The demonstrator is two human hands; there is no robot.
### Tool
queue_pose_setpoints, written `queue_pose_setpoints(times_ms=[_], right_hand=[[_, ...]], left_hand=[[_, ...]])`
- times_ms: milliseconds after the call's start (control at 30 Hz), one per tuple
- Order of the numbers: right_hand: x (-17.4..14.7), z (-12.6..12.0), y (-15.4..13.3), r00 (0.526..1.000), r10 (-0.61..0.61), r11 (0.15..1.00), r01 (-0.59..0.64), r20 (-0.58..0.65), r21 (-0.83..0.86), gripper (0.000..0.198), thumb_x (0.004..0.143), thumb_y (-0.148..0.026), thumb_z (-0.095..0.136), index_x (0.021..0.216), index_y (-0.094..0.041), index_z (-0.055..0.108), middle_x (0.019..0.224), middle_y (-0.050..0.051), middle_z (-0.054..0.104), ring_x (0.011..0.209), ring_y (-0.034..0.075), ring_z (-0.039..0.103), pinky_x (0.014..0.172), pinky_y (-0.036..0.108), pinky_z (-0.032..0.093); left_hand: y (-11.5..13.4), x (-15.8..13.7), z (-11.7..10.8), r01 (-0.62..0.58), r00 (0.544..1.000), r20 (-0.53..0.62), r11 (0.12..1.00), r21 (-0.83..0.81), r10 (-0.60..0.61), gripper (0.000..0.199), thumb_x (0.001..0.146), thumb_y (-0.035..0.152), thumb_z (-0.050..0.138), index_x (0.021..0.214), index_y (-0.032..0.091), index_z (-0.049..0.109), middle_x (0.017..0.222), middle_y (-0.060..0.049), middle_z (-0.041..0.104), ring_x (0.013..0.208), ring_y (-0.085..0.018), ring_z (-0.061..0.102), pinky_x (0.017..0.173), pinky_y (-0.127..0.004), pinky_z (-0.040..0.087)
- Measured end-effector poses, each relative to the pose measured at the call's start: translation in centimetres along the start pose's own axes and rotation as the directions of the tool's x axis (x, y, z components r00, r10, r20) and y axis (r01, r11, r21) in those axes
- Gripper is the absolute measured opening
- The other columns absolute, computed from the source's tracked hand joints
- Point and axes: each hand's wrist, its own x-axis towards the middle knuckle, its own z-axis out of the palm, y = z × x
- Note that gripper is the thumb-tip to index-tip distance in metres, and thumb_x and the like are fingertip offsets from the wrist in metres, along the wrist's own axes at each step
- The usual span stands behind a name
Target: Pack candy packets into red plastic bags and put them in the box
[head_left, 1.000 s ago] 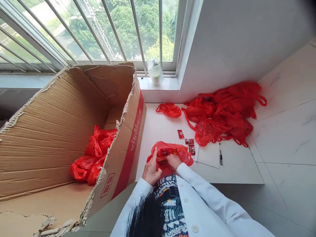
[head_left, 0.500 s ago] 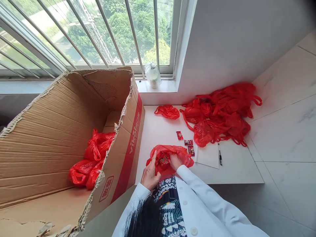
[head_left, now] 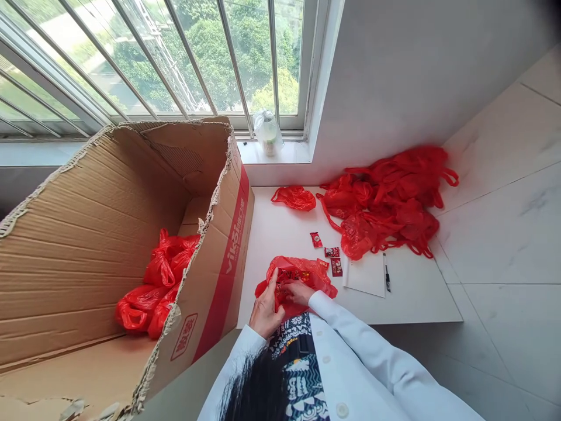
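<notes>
- White paper, lying on the right half of the table
- Pen, nearer the table's right end
- Windowsill, beyond the table's far edge, leftward
- Plastic-wrapped container, up there too, beyond the table
- Barred window, farther behind the table, trees outside
- Grey wall, behind the table
- Veined tiles, right of the table

cardboard box – "vikoi" on red stripe, framed red characters – lower down
</notes>
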Motion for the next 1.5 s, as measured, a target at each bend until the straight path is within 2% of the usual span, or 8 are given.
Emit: queue_pose_setpoints(times_ms=[200,433,567,700,800,1067,1267,1500], right_hand=[[-5.2,-4.1,-2.6,0.984,0.054,0.998,-0.06,-0.169,-0.031,0.033,0.084,-0.008,0.044,0.106,-0.024,0.064,0.098,0.003,0.065,0.091,0.015,0.058,0.08,0.023,0.042],[-12.2,-8.4,-2.2,0.702,0.187,0.905,-0.395,-0.688,-0.157,0.045,0.081,-0.018,0.053,0.126,-0.02,0.048,0.121,0.013,0.052,0.109,0.027,0.047,0.089,0.038,0.039],[-13.2,-8.0,-0.7,0.762,0.438,0.885,-0.459,-0.477,0.08,0.016,0.081,-0.019,0.048,0.09,-0.021,0.061,0.074,0.003,0.061,0.067,0.017,0.055,0.059,0.025,0.038],[-13.2,-9.2,-2.7,0.83,0.302,0.877,-0.049,-0.47,0.478,0.019,0.084,-0.032,0.049,0.073,-0.018,0.056,0.071,0.0,0.059,0.061,0.012,0.05,0.056,0.021,0.036],[-12.8,-11.0,-5.2,0.813,0.236,0.79,0.158,-0.533,0.592,0.018,0.083,-0.034,0.052,0.078,-0.017,0.058,0.078,0.0,0.06,0.067,0.012,0.052,0.059,0.02,0.039],[-13.9,-11.9,-7.1,0.855,0.045,0.922,0.164,-0.517,0.351,0.009,0.082,-0.018,0.052,0.073,-0.019,0.054,0.073,-0.003,0.056,0.066,0.009,0.049,0.063,0.02,0.037],[-13.8,-9.8,-6.2,0.901,0.061,0.998,-0.053,-0.43,0.031,0.014,0.083,-0.009,0.044,0.082,-0.019,0.055,0.082,0.001,0.057,0.076,0.014,0.052,0.063,0.023,0.034],[-12.6,-10.5,-8.1,0.885,-0.112,0.993,0.085,-0.451,-0.08,0.008,0.086,-0.013,0.049,0.085,-0.019,0.054,0.09,0.0,0.059,0.085,0.013,0.053,0.07,0.023,0.037]], left_hand=[[0.4,-0.6,-0.9,-0.007,1.0,0.008,0.999,0.036,0.006,0.076,0.073,0.009,0.042,0.144,0.017,0.016,0.137,-0.012,0.045,0.121,-0.022,0.048,0.101,-0.039,0.04],[0.9,-2.2,-3.8,0.028,0.999,-0.039,0.974,0.226,-0.02,0.069,0.082,0.01,0.034,0.145,0.021,0.01,0.13,-0.013,0.05,0.116,-0.021,0.052,0.096,-0.037,0.044],[0.1,-3.6,-4.9,0.161,0.987,-0.045,0.934,0.32,-0.155,0.058,0.079,0.013,0.041,0.136,0.019,0.031,0.104,-0.011,0.065,0.089,-0.022,0.065,0.073,-0.032,0.051],[0.8,-4.5,-6.3,0.202,0.979,-0.088,0.924,0.326,-0.183,0.012,0.078,0.024,0.047,0.086,0.02,0.056,0.073,-0.002,0.064,0.065,-0.018,0.061,0.058,-0.025,0.046],[2.7,-4.3,-7.4,0.147,0.976,-0.185,0.976,0.162,-0.116,0.019,0.08,0.037,0.051,0.075,0.019,0.056,0.068,0.001,0.059,0.06,-0.014,0.057,0.058,-0.024,0.047],[4.1,-3.0,-7.0,-0.015,0.952,-0.284,0.907,-0.421,-0.116,0.029,0.072,0.039,0.067,0.093,0.019,0.066,0.108,-0.005,0.051,0.097,-0.019,0.06,0.08,-0.028,0.055],[1.8,-2.8,-3.9,-0.092,0.989,-0.134,0.97,-0.227,0.062,0.018,0.079,0.034,0.06,0.09,0.022,0.069,0.115,-0.01,0.051,0.105,-0.025,0.056,0.083,-0.039,0.054],[2.0,-0.6,-3.2,-0.37,0.927,-0.114,0.923,-0.107,0.358,0.025,0.079,0.034,0.06,0.101,0.022,0.059,0.124,-0.011,0.054,0.117,-0.028,0.05,0.097,-0.048,0.043]])
